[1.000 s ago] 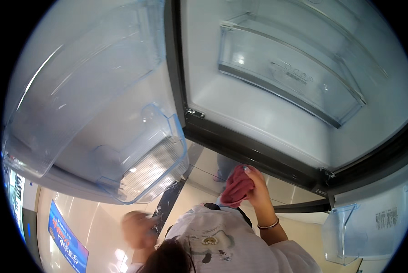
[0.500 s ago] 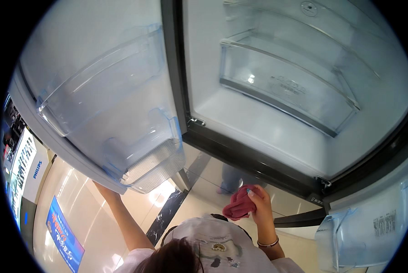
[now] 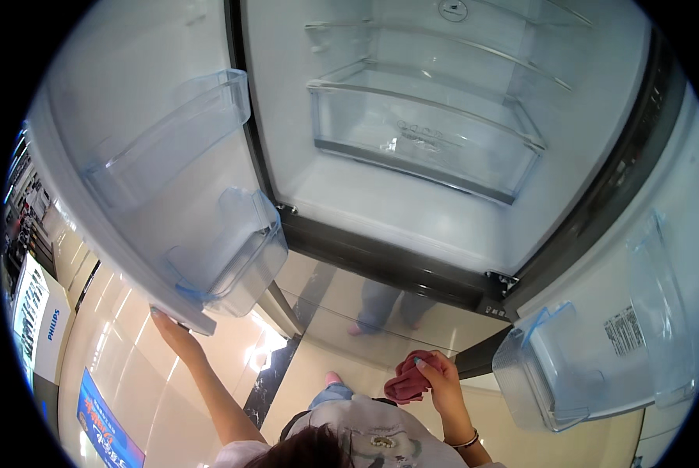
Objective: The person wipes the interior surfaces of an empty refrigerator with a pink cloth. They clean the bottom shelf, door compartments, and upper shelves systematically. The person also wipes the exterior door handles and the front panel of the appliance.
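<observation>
Both hands are up: left hand (image 3: 172, 334) fingers grip the door (image 3: 143, 168) edge, right hand (image 3: 437, 378) clutches a bunched red cloth (image 3: 406, 382).

- I see my left hand (image 3: 174, 335) at the bottom edge of the open left door (image 3: 131, 156); its lower door bin (image 3: 232, 257) juts out toward 2 o'clock from the hand and blocks that way.
- My right hand (image 3: 437, 381), closed around a red cloth (image 3: 406, 382), has open air at 12 o'clock up to the dark lower front panel (image 3: 381, 261).
- The fridge cavity above that panel is open to reach; a clear drawer (image 3: 427, 144) fills its back.
- At 3 o'clock from my right hand, the right door's bin (image 3: 560, 374) stands close.
</observation>
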A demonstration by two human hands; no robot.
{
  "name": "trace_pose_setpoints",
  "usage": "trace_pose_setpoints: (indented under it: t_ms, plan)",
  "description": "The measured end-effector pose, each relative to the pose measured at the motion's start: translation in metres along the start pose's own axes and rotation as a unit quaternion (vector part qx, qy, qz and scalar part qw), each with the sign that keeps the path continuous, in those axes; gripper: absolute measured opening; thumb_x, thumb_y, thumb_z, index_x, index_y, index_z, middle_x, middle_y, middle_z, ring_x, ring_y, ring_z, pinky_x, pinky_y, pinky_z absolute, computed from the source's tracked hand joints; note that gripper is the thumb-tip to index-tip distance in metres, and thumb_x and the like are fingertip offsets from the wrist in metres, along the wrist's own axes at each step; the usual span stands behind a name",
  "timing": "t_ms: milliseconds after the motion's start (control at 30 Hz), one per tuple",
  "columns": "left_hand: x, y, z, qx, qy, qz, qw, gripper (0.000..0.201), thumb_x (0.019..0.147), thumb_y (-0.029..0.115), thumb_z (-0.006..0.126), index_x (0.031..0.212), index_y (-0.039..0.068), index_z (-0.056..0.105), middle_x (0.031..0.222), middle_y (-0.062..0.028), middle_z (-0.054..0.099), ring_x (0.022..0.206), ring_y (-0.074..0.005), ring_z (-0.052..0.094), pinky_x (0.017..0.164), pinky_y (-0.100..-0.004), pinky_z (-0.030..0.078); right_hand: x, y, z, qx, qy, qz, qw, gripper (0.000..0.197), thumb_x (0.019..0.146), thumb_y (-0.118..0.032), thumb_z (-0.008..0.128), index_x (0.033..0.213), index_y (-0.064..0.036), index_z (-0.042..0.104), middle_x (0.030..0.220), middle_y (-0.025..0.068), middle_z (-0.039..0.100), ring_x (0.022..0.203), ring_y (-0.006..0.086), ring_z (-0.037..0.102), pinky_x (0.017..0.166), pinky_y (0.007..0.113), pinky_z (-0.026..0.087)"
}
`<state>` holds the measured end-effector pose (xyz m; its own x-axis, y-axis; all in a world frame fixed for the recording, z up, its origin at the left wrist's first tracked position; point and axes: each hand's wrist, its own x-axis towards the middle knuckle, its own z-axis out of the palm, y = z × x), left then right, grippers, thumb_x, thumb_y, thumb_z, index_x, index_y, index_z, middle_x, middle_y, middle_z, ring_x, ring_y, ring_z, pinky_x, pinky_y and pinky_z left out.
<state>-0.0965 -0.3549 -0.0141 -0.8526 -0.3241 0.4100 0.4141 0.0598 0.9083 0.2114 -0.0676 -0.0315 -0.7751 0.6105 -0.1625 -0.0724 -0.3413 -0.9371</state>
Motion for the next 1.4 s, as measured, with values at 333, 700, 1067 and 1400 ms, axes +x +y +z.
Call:
trace_pose_setpoints:
  t_ms: [333, 700, 1067, 1400]
  plan:
    - [-0.071, 0.047, 0.027, 0.065, -0.05, 0.218, 0.973, 0.073, 0.079, 0.006, 0.056, 0.141, 0.006, 0.017, 0.147, -0.0161, 0.013, 0.135, -0.0313, 0.015, 0.108, -0.0419, 0.015, -0.076, 0.01, -0.02, -0.011, -0.033, 0.0, 0.999, 0.015, 0.085, -0.005, 0.056, 0.097, 0.0029, 0.056, 0.091, 0.0098, 0.063, 0.083, 0.0143, 0.06, 0.075, 0.026, 0.048]
    - [-0.112, 0.032, 0.109, 0.015, -0.171, 0.23, 0.958, 0.081, 0.076, 0.01, 0.065, 0.139, 0.002, 0.015, 0.145, -0.0189, 0.016, 0.133, -0.0319, 0.018, 0.108, -0.0396, 0.015, -0.152, 0.018, -0.055, -0.011, 0.095, -0.016, 0.995, 0.016, 0.084, -0.007, 0.058, 0.096, 0.0025, 0.056, 0.091, 0.0089, 0.063, 0.082, 0.0124, 0.059, 0.074, 0.025, 0.048]
    - [-0.152, 0.05, 0.202, 0.137, -0.031, 0.413, 0.9, 0.069, 0.082, 0.024, 0.062, 0.135, -0.002, 0.026, 0.14, -0.0265, 0.019, 0.126, -0.0418, 0.024, 0.101, -0.05, 0.021, -0.184, 0.019, -0.072, 0.016, 0.205, -0.057, 0.977, 0.014, 0.084, -0.012, 0.059, 0.091, -0.0003, 0.058, 0.082, 0.0017, 0.06, 0.069, 0.0064, 0.053, 0.06, 0.019, 0.042]
    - [-0.147, 0.047, 0.194, 0.137, -0.02, 0.466, 0.874, 0.065, 0.085, 0.023, 0.059, 0.133, -0.006, 0.027, 0.133, -0.0239, 0.033, 0.121, -0.0407, 0.032, 0.099, -0.0495, 0.024, -0.191, 0.014, -0.103, 0.042, 0.293, -0.076, 0.952, 0.018, 0.084, -0.011, 0.059, 0.093, 0.0039, 0.057, 0.085, 0.0079, 0.062, 0.075, 0.0112, 0.058, 0.068, 0.023, 0.047]
